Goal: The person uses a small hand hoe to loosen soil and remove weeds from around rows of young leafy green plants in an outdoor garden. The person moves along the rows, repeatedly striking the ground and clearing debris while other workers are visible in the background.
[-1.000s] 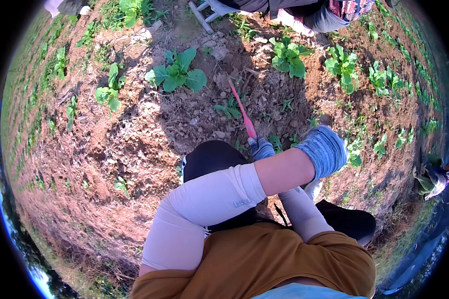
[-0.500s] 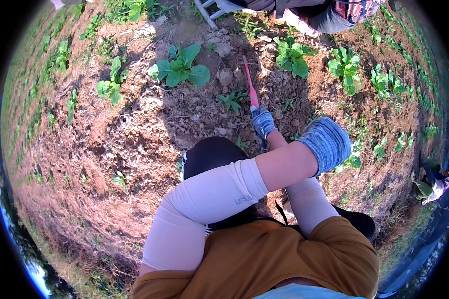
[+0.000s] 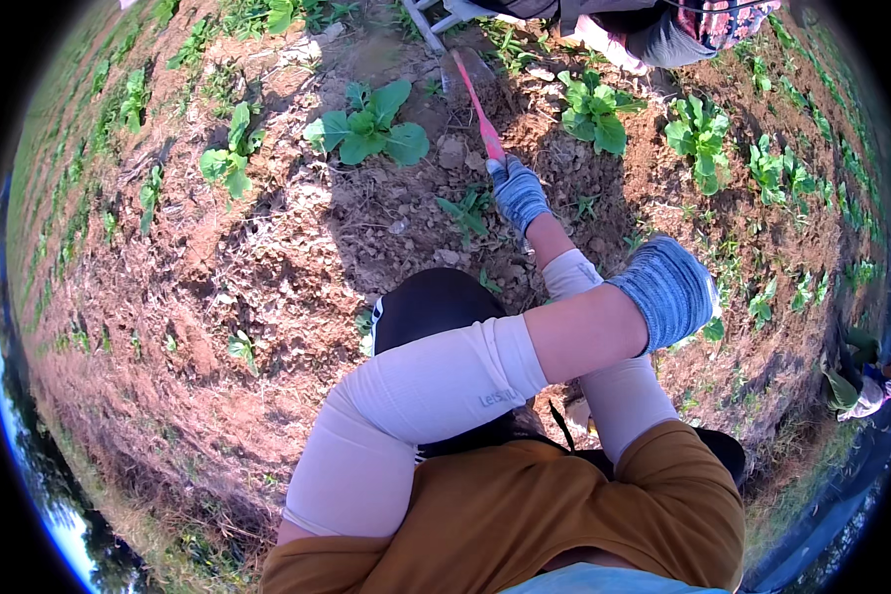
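My right hand (image 3: 520,195), in a blue-grey knit glove, grips the pink-red handle of a hand hoe (image 3: 481,119). The hoe reaches away over the soil, and its far end, blurred, is near the foot of a metal frame. My left forearm crosses over my right arm. On the right, my left hand (image 3: 665,295) wears a similar glove; its back shows and its fingers are hidden. A small weed (image 3: 465,213) grows just left of my right hand. Leafy green plants stand beyond it, one to the left (image 3: 368,127) and another to the right (image 3: 596,114).
My black-clad knee (image 3: 434,302) is bent over the soil. At the top, another person's patterned clothing (image 3: 718,30) is beside a metal frame (image 3: 426,25). More leafy plants (image 3: 698,141) grow on the right and left (image 3: 230,158). A cloth bundle (image 3: 861,381) lies at the far right.
My right hand has moved forward and slightly left with the hoe, whose far end is now farther away. My left hand has shifted slightly right and down in view.
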Tool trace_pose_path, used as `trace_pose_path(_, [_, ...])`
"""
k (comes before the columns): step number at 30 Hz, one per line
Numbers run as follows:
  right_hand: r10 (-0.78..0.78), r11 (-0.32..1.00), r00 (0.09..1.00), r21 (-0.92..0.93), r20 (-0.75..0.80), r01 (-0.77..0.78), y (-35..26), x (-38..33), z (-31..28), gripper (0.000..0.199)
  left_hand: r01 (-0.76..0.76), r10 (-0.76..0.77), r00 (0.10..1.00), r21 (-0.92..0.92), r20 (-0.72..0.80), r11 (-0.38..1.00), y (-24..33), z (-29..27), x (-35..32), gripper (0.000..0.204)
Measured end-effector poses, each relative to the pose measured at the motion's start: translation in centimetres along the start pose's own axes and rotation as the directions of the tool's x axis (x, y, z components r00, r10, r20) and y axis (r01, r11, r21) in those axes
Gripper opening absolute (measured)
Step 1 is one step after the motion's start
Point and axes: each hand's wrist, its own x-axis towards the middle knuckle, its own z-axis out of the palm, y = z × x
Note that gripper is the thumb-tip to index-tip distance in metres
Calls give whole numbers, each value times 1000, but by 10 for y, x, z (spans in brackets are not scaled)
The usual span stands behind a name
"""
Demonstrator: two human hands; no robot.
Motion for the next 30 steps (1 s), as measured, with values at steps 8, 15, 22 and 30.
trace_pose_path(8, [50, 999, 994, -2, 93, -50, 24, 36, 23, 45, -103, 101, 992, 21, 78, 994, 8, 10, 21, 11])
trace_pose_path(15, [128, 992, 975, -21, 184, -126, 79, -80, -10, 42, -76, 75, 996, 38, 40, 996, -1, 3, 7, 8])
trace_pose_path(22, [1, 993, 999, 114, -54, 5, 53, -42, 15, 41, -116, 117, 993, 57, -10, 992, 10, 9, 13, 11])
trace_pose_path(30, [31, 987, 982, 150, 185, -60, 31, -94, 63, 42, -119, 117, 993, 119, 30, 986, 8, 17, 12, 13])
